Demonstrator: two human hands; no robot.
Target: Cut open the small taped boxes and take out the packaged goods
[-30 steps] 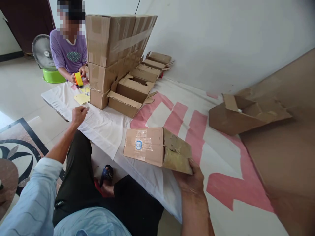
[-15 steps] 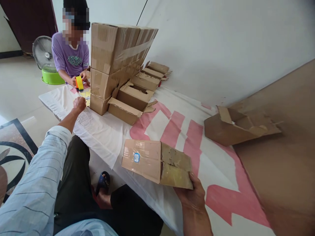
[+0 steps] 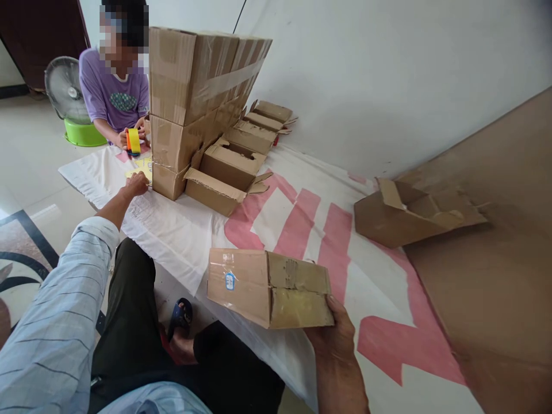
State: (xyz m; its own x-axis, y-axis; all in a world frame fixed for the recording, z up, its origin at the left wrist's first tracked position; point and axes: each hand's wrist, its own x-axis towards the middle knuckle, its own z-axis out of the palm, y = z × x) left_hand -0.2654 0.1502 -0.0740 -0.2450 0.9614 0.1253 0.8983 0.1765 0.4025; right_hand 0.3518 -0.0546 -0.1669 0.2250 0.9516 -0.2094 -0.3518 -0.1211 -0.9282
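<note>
My right hand grips the near end of a taped cardboard box with a small blue sticker, holding it just above the white and pink sheet. My left hand is stretched far forward, fingers curled, touching a yellow sheet of paper that lies beside the bottom box of a tall stack of sealed boxes. What the fingers hold, if anything, is hidden.
Several open cardboard boxes stand in a row behind the stack. Another open box lies on its side at the right. A person in a purple shirt sits opposite holding a tape dispenser. A fan stands behind.
My left hand has reached forward from the sheet's near edge to the yellow paper by the stack. The box in my right hand has dropped lower and shifted slightly left.
</note>
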